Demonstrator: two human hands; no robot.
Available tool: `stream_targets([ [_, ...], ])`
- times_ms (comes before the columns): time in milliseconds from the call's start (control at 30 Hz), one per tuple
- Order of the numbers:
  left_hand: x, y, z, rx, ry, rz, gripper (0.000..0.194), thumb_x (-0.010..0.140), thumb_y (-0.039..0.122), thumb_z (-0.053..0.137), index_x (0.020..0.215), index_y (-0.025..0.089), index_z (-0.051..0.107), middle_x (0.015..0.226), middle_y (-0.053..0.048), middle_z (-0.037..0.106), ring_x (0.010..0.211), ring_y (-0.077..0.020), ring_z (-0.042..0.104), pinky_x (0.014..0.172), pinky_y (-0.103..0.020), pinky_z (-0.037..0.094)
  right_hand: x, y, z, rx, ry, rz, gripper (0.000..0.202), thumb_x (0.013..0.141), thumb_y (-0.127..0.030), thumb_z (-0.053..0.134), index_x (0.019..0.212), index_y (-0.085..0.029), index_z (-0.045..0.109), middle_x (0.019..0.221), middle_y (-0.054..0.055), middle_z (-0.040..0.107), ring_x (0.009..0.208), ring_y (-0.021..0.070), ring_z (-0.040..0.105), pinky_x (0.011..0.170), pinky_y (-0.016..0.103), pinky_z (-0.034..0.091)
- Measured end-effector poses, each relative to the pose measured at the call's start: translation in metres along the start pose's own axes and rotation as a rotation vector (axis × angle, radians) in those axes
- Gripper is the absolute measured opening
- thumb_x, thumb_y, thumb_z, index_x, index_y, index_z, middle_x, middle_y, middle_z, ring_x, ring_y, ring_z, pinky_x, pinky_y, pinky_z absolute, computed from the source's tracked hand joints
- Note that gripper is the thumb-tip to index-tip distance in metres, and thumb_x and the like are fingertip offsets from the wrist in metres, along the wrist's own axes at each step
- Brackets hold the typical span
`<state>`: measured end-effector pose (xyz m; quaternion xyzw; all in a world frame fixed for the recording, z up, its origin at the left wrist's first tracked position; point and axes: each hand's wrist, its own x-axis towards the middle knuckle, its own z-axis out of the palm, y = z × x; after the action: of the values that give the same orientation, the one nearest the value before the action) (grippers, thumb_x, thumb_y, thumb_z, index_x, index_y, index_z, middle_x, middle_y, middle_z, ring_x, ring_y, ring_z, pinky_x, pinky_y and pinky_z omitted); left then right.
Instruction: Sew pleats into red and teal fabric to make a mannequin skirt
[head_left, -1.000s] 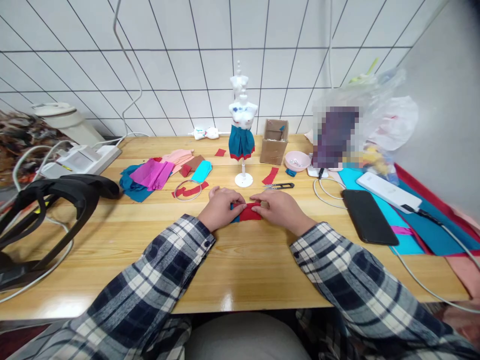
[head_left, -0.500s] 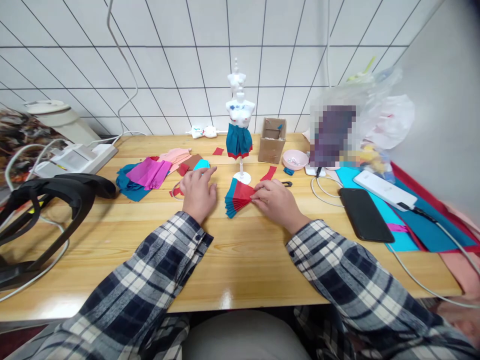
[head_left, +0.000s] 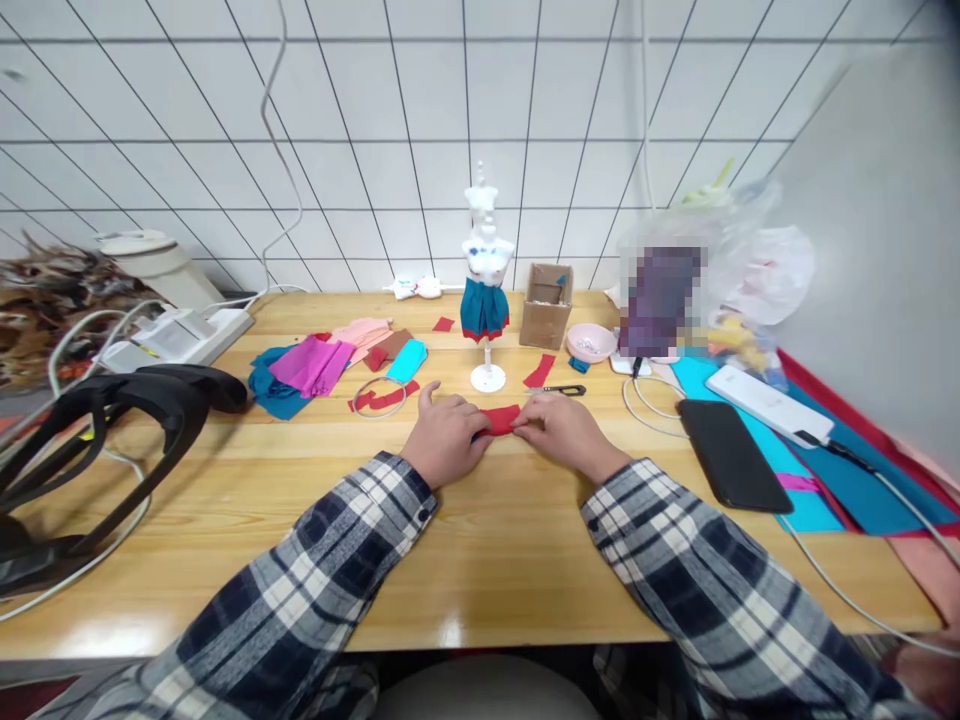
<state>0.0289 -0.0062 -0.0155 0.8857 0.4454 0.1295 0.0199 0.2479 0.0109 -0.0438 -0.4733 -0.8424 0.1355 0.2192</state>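
Note:
A pleated red and teal crepe paper piece (head_left: 499, 420) lies low over the table between my hands. My left hand (head_left: 448, 438) closes on its teal end, covering most of the teal. The red end is pinched by my right hand (head_left: 559, 430). Just behind stands a small white dress form (head_left: 488, 262) wearing a teal paper skirt (head_left: 484, 308) with a red hem. A dark-handled craft knife (head_left: 564, 390) rests behind my right hand, beside a red paper strip (head_left: 540, 371). Beyond my left hand lies a ring (head_left: 380, 397) over red scraps.
Coloured paper pieces (head_left: 311, 367) and a power strip (head_left: 225, 335) are at the left, near a black headset (head_left: 127, 440). A cardboard box (head_left: 547, 310) and pink bowl (head_left: 592, 342) stand behind. To the right lie a phone (head_left: 733, 455), a power bank (head_left: 769, 390) and cables.
My left hand has come right and taken hold of the teal end. The fanned pleats are now gathered into a narrow bundle. The view has tilted upward.

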Motion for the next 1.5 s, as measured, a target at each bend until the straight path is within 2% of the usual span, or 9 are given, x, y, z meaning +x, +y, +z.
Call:
stream_targets([
  [100,-0.001,-0.002,-0.001,-0.011,-0.006,-0.012,0.012,0.086,0.028,0.058,0.083,0.024,0.069,0.083,-0.001,0.072,0.089,-0.0222,0.061,0.108,-0.061,0.011,0.000,-0.005,-0.002,-0.019,-0.034,0.026,0.009,0.084,-0.029,0.068,0.087,-0.025,0.075,0.089,0.003,0.071,0.091,0.0194,0.061,0.079,0.031,0.044],
  [267,-0.001,-0.003,0.000,-0.039,-0.005,-0.027,0.013,0.087,0.028,0.057,0.083,0.024,0.069,0.083,-0.001,0.072,0.089,-0.0217,0.061,0.108,-0.062,0.011,0.000,-0.014,-0.004,-0.060,-0.029,0.015,0.031,0.079,-0.033,0.073,0.109,-0.026,0.071,0.102,0.004,0.070,0.099,0.0217,0.061,0.083,0.033,0.044],
  [433,-0.002,-0.004,0.002,-0.061,-0.008,-0.037,0.012,0.086,0.027,0.059,0.084,0.024,0.070,0.084,-0.001,0.072,0.089,-0.0214,0.061,0.109,-0.062,0.009,-0.001,-0.012,-0.002,-0.028,-0.070,0.028,0.011,0.085,-0.028,0.066,0.093,-0.026,0.074,0.092,0.002,0.071,0.091,0.0188,0.063,0.076,0.030,0.044],
  [767,-0.002,-0.013,0.003,-0.135,-0.049,-0.058,0.011,0.086,0.031,0.062,0.088,0.026,0.071,0.087,-0.002,0.073,0.092,-0.0224,0.063,0.107,-0.060,0.014,0.001,0.002,0.004,0.254,-0.109,0.107,0.014,0.085,-0.028,0.065,0.092,-0.023,0.076,0.090,0.003,0.075,0.084,0.0178,0.065,0.075,0.030,0.047],
  [867,-0.002,-0.017,0.004,-0.175,-0.070,-0.108,0.010,0.084,0.033,0.065,0.087,0.027,0.072,0.089,-0.002,0.074,0.094,-0.0237,0.063,0.106,-0.061,0.016,0.002,0.005,0.007,0.366,-0.126,0.182,0.015,0.083,-0.029,0.065,0.092,-0.023,0.075,0.087,0.002,0.074,0.078,0.0160,0.066,0.070,0.028,0.047],
  [1000,-0.002,-0.023,0.007,-0.260,-0.091,-0.189,0.014,0.082,0.036,0.066,0.088,0.027,0.074,0.094,-0.003,0.076,0.097,-0.0242,0.065,0.108,-0.058,0.018,0.003,0.006,0.008,0.435,-0.139,0.259,0.010,0.079,-0.028,0.067,0.083,-0.021,0.073,0.075,0.000,0.071,0.069,0.0142,0.064,0.062,0.025,0.046],
  [1133,-0.002,-0.024,0.006,-0.302,-0.115,-0.205,0.017,0.084,0.039,0.062,0.087,0.027,0.074,0.093,-0.002,0.076,0.095,-0.0231,0.066,0.109,-0.055,0.020,0.005,0.005,0.006,0.412,-0.166,0.304,0.009,0.078,-0.027,0.066,0.079,-0.021,0.073,0.071,-0.001,0.071,0.066,0.0133,0.063,0.059,0.023,0.044],
  [1333,0.000,-0.017,0.000,-0.303,-0.108,-0.335,0.014,0.082,0.034,0.061,0.088,0.026,0.070,0.080,0.002,0.074,0.081,-0.0203,0.066,0.107,-0.057,0.021,0.014,-0.005,-0.004,0.227,-0.203,0.303,0.008,0.076,-0.025,0.066,0.075,-0.021,0.073,0.069,-0.001,0.070,0.063,0.0123,0.061,0.056,0.022,0.041],
  [1500,0.000,-0.015,0.003,-0.176,-0.071,-0.286,0.011,0.080,0.031,0.062,0.078,0.025,0.071,0.079,-0.001,0.072,0.084,-0.0226,0.064,0.100,-0.053,0.031,0.023,-0.014,-0.010,0.131,-0.229,0.324,0.007,0.072,-0.019,0.066,0.070,-0.021,0.072,0.070,-0.001,0.070,0.064,0.0129,0.061,0.055,0.022,0.039],
])
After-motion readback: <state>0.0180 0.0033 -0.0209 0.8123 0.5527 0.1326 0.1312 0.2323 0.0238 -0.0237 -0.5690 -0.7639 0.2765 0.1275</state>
